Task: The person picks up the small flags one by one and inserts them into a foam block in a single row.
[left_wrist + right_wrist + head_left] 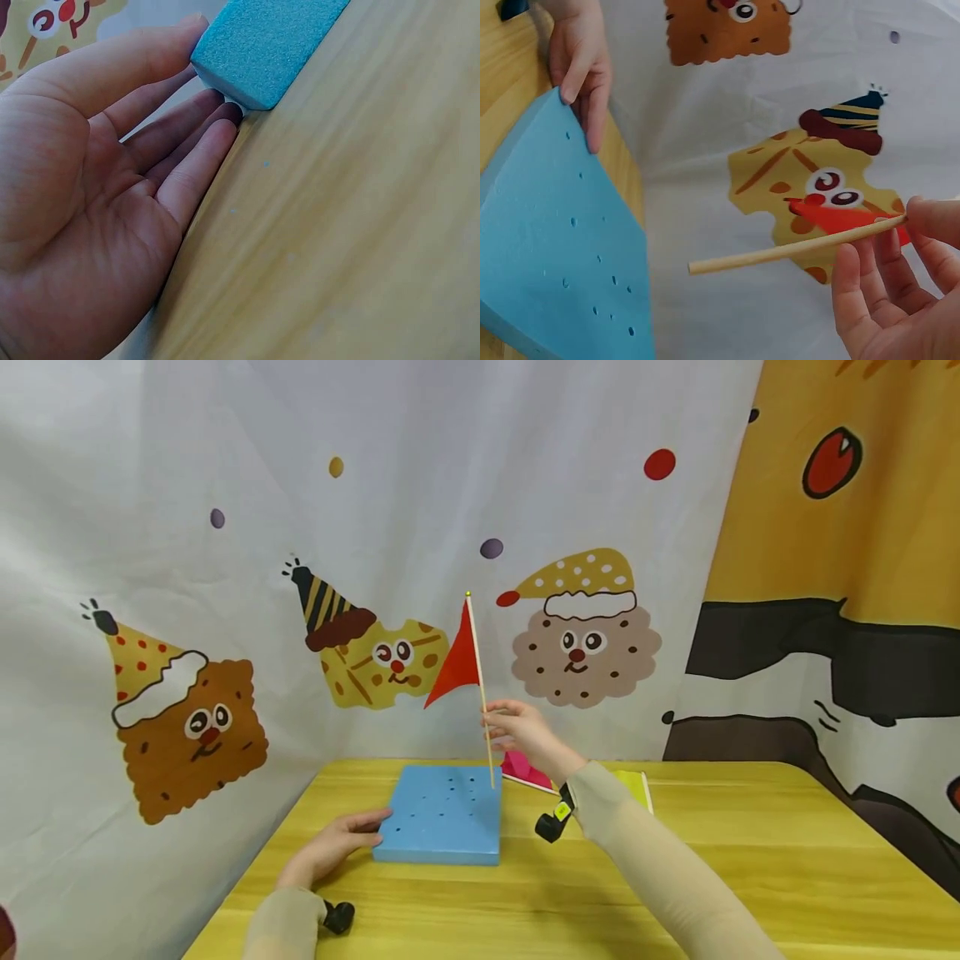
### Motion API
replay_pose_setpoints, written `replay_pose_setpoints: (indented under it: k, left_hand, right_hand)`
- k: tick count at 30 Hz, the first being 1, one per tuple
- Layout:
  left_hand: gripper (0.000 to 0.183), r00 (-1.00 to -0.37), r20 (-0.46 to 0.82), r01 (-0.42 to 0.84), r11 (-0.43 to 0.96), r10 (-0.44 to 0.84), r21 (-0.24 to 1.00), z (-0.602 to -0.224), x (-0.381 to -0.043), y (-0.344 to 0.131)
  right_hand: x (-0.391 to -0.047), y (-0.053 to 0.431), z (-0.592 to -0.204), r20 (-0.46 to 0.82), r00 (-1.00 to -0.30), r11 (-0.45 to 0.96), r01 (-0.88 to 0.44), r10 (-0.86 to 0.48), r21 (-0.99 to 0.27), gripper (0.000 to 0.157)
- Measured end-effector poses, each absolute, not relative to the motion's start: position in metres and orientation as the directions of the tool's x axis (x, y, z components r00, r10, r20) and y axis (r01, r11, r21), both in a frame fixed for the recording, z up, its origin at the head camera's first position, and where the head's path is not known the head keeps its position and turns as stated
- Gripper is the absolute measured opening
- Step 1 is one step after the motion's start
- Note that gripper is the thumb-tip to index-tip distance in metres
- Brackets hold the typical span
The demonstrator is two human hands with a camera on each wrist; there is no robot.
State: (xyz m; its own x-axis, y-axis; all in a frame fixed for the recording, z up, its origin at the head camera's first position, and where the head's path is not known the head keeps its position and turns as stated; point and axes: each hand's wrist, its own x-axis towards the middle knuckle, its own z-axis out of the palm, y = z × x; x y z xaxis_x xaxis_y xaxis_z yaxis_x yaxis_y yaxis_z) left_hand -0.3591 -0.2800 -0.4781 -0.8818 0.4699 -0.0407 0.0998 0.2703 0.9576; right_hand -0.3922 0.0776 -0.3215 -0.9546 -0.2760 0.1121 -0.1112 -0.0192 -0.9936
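A blue foam block (442, 827) with several small holes in its top lies on the wooden table. My left hand (330, 847) rests against the block's left edge, fingers fairly straight and thumb at its near corner. Above the block's right back corner, my right hand (521, 731) pinches the wooden stick of a red triangular flag (459, 660). The flag stands nearly upright, tilted a little, with a small yellow tip on top. In the right wrist view the stick's bare lower end (705, 266) hangs free, apart from the foam block (562, 247).
Behind my right hand lies a pink flag (525, 770) on the wooden table (720, 852). A yellow flag (636, 787) lies partly hidden by my right sleeve. A white curtain (420, 435) printed with cartoon biscuits hangs behind the table.
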Motion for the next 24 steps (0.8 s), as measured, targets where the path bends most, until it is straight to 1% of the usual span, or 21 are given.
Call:
replay_pose_setpoints:
  k: [5,16,24]
  left_hand:
    - [0.056,-0.880,-0.028,0.116,0.271,0.475,0.955,-0.476,-0.361,-0.280]
    - [0.055,-0.880,-0.019,0.119,0.258,0.475,0.959,-0.482,-0.362,-0.281]
    - [0.055,-0.878,-0.022,0.119,0.263,0.478,0.957,-0.481,-0.361,-0.281]
  right_hand:
    - [-0.400,0.066,-0.320,0.124,-0.957,0.021,-0.134,-0.263,-0.991,0.024]
    - [-0.413,0.041,-0.331,0.223,-0.938,0.048,-0.244,-0.264,-0.969,0.027]
    - [-0.419,0.023,-0.337,0.250,-0.931,0.081,-0.280,-0.265,-0.956,0.026]
